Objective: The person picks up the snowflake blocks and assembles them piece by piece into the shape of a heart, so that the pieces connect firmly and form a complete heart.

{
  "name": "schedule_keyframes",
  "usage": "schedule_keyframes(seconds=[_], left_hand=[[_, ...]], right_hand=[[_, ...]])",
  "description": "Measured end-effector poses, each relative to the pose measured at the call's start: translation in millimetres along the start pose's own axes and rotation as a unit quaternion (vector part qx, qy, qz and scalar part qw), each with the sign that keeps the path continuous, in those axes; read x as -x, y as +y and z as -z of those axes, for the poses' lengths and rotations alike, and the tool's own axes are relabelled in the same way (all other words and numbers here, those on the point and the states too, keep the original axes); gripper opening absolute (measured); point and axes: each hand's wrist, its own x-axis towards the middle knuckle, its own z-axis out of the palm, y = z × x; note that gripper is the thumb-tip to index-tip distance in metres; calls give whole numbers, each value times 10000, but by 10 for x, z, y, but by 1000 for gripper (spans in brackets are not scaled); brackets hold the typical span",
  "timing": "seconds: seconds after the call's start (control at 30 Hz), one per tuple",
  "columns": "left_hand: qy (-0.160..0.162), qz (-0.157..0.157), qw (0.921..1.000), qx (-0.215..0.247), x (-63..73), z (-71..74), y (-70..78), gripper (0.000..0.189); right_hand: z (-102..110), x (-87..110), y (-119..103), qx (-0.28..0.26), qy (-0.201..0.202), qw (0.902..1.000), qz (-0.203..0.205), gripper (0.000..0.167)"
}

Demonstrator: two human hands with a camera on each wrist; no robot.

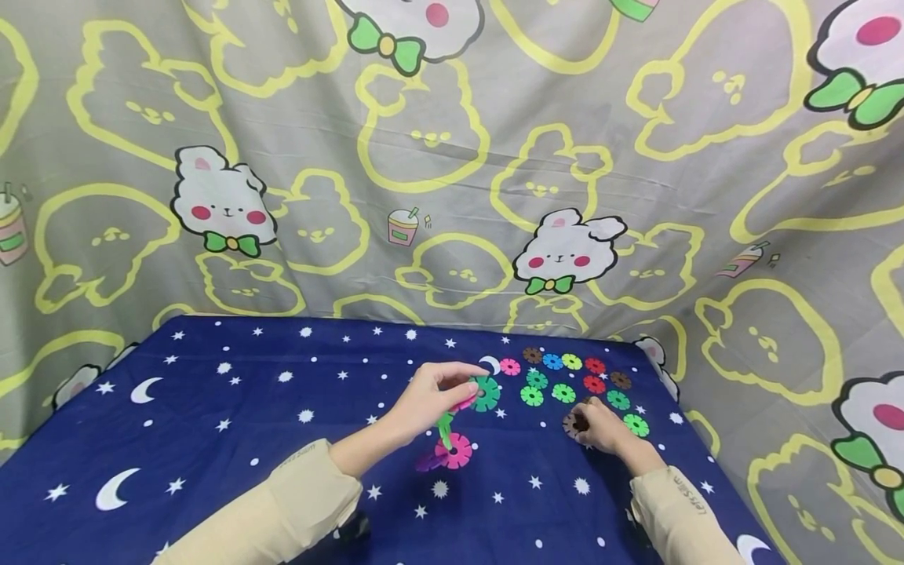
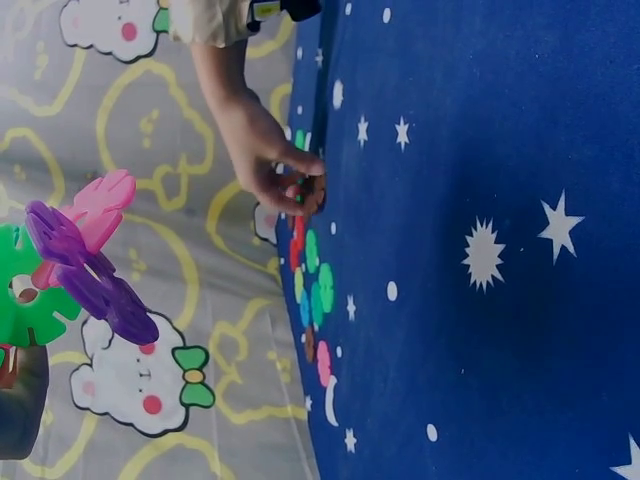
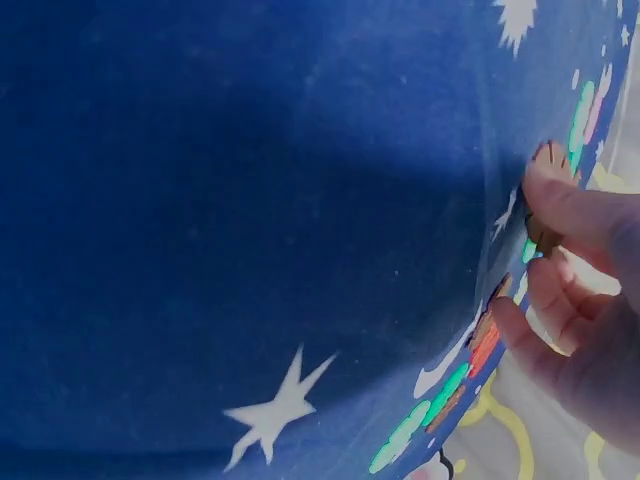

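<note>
My left hand (image 1: 438, 396) pinches a joined string of notched plastic discs above the table. A teal disc (image 1: 485, 394) stands at its top by the fingertips, and a pink disc (image 1: 457, 451) and a purple disc (image 1: 429, 460) hang lower, with green between. In the left wrist view, a purple disc (image 2: 92, 272) crosses in front of a pink one (image 2: 105, 205) and a green one (image 2: 30, 300). Low at the table's right side, my right hand (image 1: 600, 426) pinches a brown notched disc (image 3: 543, 232) between thumb and fingers; the fingers partly hide it.
Several loose discs lie beyond my right hand, among them a blue disc (image 1: 553, 361), a red disc (image 1: 595, 384) and a bright green disc (image 1: 636, 425). A dark blue star-patterned cloth (image 1: 282, 408) covers the table. Behind it hangs a grey cartoon-print curtain (image 1: 318, 141).
</note>
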Motion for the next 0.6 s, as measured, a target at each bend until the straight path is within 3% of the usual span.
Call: schedule_keyframes(seconds=[0.1, 0.17, 0.27, 0.37, 0.5, 0.6], left_hand=[[17, -30, 10000, 8, -4, 2, 3, 24], [34, -59, 10000, 4, -7, 3, -3, 24], [50, -90, 9999, -16, -11, 2, -15, 24], [89, -107, 9999, -90, -12, -2, -24, 24], [152, -179, 9994, -273, -12, -13, -18, 23], [216, -240, 9986, -422, -17, -30, -29, 23]], right_hand=[[47, 17, -51, -659, 212, 9976, 55, 13], [95, 31, -129, -1390, 373, 9894, 171, 6], [197, 68, -318, -2577, 450, 9647, 299, 9], [310, 126, -564, -3406, 381, 9387, 361, 17], [428, 213, -881, -4167, 186, 9079, 420, 22], [484, 272, -1065, -4505, 108, 8914, 481, 26]])
